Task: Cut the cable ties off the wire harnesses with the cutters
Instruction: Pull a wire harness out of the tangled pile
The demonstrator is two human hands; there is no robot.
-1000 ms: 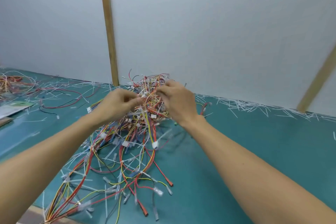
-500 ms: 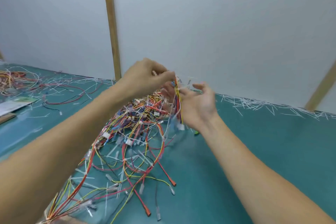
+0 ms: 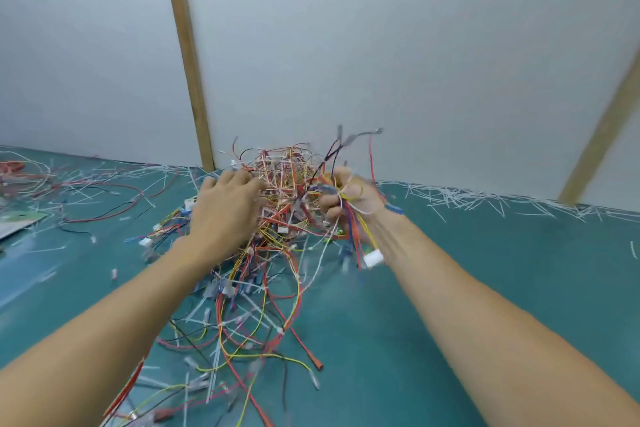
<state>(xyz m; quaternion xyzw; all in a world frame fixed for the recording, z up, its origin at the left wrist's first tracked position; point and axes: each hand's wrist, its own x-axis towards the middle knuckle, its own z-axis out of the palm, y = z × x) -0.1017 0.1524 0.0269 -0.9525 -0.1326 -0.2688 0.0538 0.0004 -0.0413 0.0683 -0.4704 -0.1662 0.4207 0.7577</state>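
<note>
I see both forearms reaching forward over the teal surface [image 3: 485,288] into the big tangle of wire harnesses [image 3: 277,218], which I take as my landmark. My left hand [image 3: 225,211] lies palm down on the left flank of the tangle, back toward the camera, fingers reaching into the wires at its upper left edge; the fingertips are buried, so I cannot tell whether they pinch anything or merely press. My right hand [image 3: 349,201] sits at the right side of the tangle, raised off the surface, its fingers curled into a fist round a small bundle of wires [image 3: 353,225]: red, yellow, blue and white strands run through the fist, some sticking up above it toward the wall and the rest hanging below it, ending in a white connector [image 3: 374,258] against the wrist. I can read no writing or labels anywhere. The tangle itself is a loose heap of thin red, orange, yellow, black and white wires with small white plugs, piled highest between the two hands and trailing toward the camera in long loops across the surface. White cut cable ties [image 3: 467,199] lie scattered beyond and right of the tangle along the foot of the white wall [image 3: 415,45]. More loose wires [image 3: 104,191] lie left of the tangle.
</note>
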